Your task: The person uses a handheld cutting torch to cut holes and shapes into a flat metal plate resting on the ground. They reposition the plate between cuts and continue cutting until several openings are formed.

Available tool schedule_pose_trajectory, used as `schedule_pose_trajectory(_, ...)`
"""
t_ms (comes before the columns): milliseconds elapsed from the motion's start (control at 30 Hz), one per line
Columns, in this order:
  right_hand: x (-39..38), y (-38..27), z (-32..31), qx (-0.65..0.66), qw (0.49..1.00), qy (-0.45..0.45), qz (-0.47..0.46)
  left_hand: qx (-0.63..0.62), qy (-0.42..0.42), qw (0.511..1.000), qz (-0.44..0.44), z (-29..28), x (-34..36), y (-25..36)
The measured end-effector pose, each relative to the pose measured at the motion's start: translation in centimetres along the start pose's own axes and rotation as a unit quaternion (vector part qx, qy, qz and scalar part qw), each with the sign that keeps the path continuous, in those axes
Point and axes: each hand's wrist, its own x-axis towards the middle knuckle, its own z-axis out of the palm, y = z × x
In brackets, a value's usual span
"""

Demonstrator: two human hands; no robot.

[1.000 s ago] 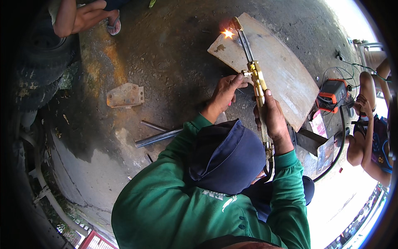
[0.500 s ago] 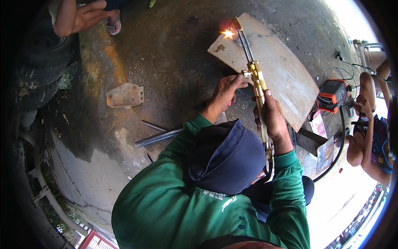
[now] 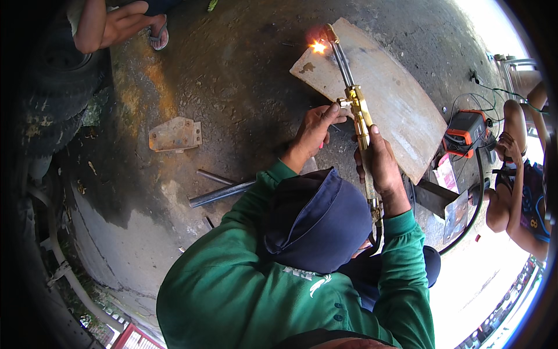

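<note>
My right hand [image 3: 379, 161] is wrapped round the handle of a brass cutting torch [image 3: 361, 119]. Thumb and fingers of my left hand [image 3: 315, 129] pinch the torch's side valve knob [image 3: 344, 103]. A small pinkish-red thing [image 3: 321, 145] shows under the left fingers, too little of it to name. The torch points away from me, its angled head [image 3: 331, 34] over the far left edge of a rusty metal plate [image 3: 401, 110]. Beside the head a bright orange flame [image 3: 318, 46] glares; its glow hides what lies right there.
My navy-trousered knee [image 3: 319, 221] rises below the hands. Left lie a metal bracket [image 3: 174, 135] and metal bars [image 3: 221, 193]. An orange-and-black machine [image 3: 465, 134] with cables stands right. A crouching person [image 3: 520, 192] is at right, another person's leg [image 3: 125, 26] at far left.
The torch and both hands have shifted very slightly left. The bright glow at the torch head has changed shape a little; both grips are the same.
</note>
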Motion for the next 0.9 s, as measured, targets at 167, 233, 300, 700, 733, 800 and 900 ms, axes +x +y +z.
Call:
schedule_pose_trajectory(167, 0.02, 0.04, 0.02, 0.002, 1.000, 0.002, 0.005, 0.000, -0.003, 1.000, 0.003, -0.05, 0.04, -0.05)
schedule_pose_trajectory(233, -0.02, -0.02, 0.07, 0.003, 1.000, 0.004, 0.005, -0.003, -0.005, 1.000, 0.004, -0.10, 0.08, -0.11)
schedule_pose_trajectory(300, -0.06, -0.04, 0.08, 0.005, 1.000, 0.002, 0.003, -0.005, -0.006, 1.000, 0.002, -0.15, 0.08, -0.20)
schedule_pose_trajectory(700, -0.20, -0.10, 0.13, 0.008, 1.000, 0.003, -0.006, -0.012, 0.002, 1.000, 0.001, 0.02, -0.05, 0.17)
schedule_pose_trajectory(733, -0.19, -0.04, 0.10, 0.010, 1.000, 0.003, -0.007, -0.017, 0.005, 1.000, 0.002, 0.05, -0.05, 0.18)
schedule_pose_trajectory(800, -0.17, 0.01, 0.04, 0.011, 1.000, 0.001, -0.007, -0.021, 0.007, 1.000, 0.002, 0.08, -0.05, 0.16)
schedule_pose_trajectory(900, -0.18, 0.04, 0.06, 0.012, 1.000, 0.000, -0.009, -0.012, 0.003, 1.000, 0.003, 0.07, -0.08, 0.14)
